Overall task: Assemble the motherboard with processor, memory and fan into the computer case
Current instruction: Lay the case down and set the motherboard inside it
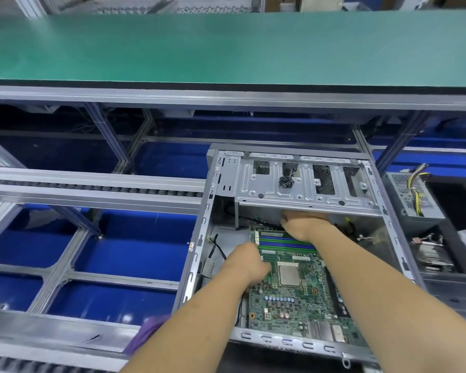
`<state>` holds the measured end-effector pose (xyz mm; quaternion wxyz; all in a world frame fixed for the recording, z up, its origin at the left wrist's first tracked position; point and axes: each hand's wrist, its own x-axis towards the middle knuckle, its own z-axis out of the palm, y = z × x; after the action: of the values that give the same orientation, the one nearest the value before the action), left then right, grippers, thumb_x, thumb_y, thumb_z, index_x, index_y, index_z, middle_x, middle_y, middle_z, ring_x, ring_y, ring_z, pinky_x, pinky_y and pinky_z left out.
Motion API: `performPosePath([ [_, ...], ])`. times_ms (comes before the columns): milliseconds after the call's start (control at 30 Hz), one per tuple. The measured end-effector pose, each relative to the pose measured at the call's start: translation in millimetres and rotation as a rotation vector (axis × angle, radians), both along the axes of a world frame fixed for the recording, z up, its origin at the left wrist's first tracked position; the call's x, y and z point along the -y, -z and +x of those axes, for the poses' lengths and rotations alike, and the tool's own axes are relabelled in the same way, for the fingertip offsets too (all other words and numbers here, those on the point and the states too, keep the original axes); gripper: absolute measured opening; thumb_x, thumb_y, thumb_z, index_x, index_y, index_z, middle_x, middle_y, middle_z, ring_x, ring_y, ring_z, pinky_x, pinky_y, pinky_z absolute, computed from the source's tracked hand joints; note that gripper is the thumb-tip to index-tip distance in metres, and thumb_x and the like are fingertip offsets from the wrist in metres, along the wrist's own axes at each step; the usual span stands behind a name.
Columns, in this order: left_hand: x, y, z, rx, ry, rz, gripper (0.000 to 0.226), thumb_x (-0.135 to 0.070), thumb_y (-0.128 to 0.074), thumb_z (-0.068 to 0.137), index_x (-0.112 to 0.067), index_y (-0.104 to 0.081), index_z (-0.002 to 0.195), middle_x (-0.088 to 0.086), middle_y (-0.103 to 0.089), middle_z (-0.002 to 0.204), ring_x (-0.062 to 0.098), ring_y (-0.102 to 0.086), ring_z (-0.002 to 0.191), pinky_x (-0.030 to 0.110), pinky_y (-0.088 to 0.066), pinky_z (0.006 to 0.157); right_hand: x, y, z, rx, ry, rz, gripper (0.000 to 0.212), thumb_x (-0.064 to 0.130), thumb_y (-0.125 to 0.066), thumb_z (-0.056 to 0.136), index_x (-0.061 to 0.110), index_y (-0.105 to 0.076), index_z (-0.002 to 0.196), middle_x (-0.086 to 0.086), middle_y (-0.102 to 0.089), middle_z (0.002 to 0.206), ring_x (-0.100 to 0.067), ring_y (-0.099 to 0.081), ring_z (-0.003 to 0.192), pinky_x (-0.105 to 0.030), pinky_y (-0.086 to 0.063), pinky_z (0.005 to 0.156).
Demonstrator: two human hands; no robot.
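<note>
Left hand [246, 261] curled over left edge of motherboard [293, 297], gripping it. Right hand [303, 224] at far edge by memory slots [285, 242]; fingertips hidden under drive bracket [304, 181], grip unclear. Green board lies flat inside grey sheet-metal case [199, 238], square processor [289, 274] mid-board. Perforated power supply [410, 195] right of case.

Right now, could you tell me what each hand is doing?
Left hand: grips the left edge of the motherboard.
Right hand: on the motherboard's far edge; grip cannot be told.
</note>
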<state>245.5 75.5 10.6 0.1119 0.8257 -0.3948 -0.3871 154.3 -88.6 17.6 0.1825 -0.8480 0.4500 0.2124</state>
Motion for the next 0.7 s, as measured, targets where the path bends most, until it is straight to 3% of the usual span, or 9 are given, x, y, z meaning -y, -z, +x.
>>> performPosePath([
  [167,2,0,3,0.004,-0.021,-0.058,0.017,-0.030,-0.061,0.087,-0.016,-0.051,0.091,-0.001,-0.054,0.082,0.022,-0.058,0.075,0.028,-0.047,0.062,-2,5,6,0.104,0.020,0.161,0.047,0.038,-0.026,0.110,0.024,-0.038,0.153,-0.011,-0.048,0.151,-0.029,-0.053,0.124,-0.032,-0.043,0.092],
  [200,3,1,3,0.010,-0.021,-0.059,0.018,-0.030,-0.061,0.088,-0.017,-0.051,0.094,-0.002,-0.053,0.083,0.022,-0.058,0.077,0.029,-0.049,0.064,-3,7,6,0.128,0.032,0.148,0.043,0.037,-0.026,0.110,0.026,-0.043,0.148,-0.013,-0.056,0.142,-0.028,-0.058,0.116,-0.032,-0.045,0.086],
  [267,4,2,4,0.021,-0.015,-0.047,0.022,-0.031,-0.060,0.090,-0.015,-0.051,0.102,0.000,-0.054,0.089,0.023,-0.059,0.081,0.032,-0.052,0.069,-3,11,9,0.156,0.106,0.113,0.035,0.036,-0.026,0.109,0.022,-0.056,0.099,-0.005,-0.062,0.086,-0.017,-0.056,0.071,-0.029,-0.041,0.064],
  [333,6,4,4,0.057,0.001,-0.034,0.033,-0.032,-0.057,0.093,-0.009,-0.049,0.116,0.007,-0.058,0.104,0.027,-0.060,0.089,0.034,-0.052,0.073,-3,8,10,0.188,0.203,0.140,0.039,0.034,-0.026,0.110,0.021,-0.037,0.074,0.005,-0.035,0.054,-0.010,-0.032,0.046,-0.024,-0.031,0.055],
  [367,7,4,4,0.071,0.000,-0.034,0.039,-0.031,-0.056,0.094,-0.007,-0.047,0.123,0.010,-0.058,0.109,0.028,-0.060,0.092,0.034,-0.052,0.073,-3,6,9,0.178,0.229,0.160,0.038,0.033,-0.027,0.110,0.020,-0.043,0.079,0.004,-0.040,0.057,-0.008,-0.038,0.048,-0.021,-0.035,0.060],
  [433,9,6,5,0.065,-0.020,-0.048,0.051,-0.030,-0.055,0.096,-0.008,-0.038,0.138,0.010,-0.059,0.113,0.028,-0.061,0.094,0.034,-0.051,0.074,-3,3,1,0.135,0.175,0.098,0.037,0.038,-0.025,0.110,0.021,-0.057,0.119,-0.001,-0.066,0.107,-0.015,-0.061,0.098,-0.027,-0.039,0.089],
  [500,12,7,6,0.040,-0.035,-0.067,0.059,-0.029,-0.054,0.096,-0.014,-0.028,0.147,0.012,-0.061,0.119,0.029,-0.062,0.098,0.035,-0.052,0.076,-8,0,-11,0.118,0.114,0.020,0.041,0.044,-0.025,0.109,0.024,-0.051,0.134,-0.001,-0.061,0.134,-0.024,-0.054,0.124,-0.030,-0.037,0.097],
  [600,14,8,6,0.050,-0.021,-0.061,0.060,-0.029,-0.054,0.096,-0.017,-0.028,0.149,0.011,-0.057,0.130,0.029,-0.061,0.105,0.035,-0.053,0.081,-23,1,-33,0.249,0.056,-0.126,0.026,0.038,-0.034,0.106,0.024,-0.054,0.097,0.005,-0.061,0.081,-0.027,-0.059,0.085,-0.031,-0.038,0.067],
  [700,15,6,7,0.050,-0.007,-0.058,0.052,-0.028,-0.054,0.095,-0.016,-0.036,0.142,0.009,-0.059,0.127,0.028,-0.061,0.104,0.037,-0.054,0.085,-41,-4,-49,0.426,0.012,-0.294,0.024,0.025,-0.047,0.101,0.020,-0.070,0.103,0.001,-0.066,0.084,-0.031,-0.060,0.085,-0.034,-0.041,0.068],
])
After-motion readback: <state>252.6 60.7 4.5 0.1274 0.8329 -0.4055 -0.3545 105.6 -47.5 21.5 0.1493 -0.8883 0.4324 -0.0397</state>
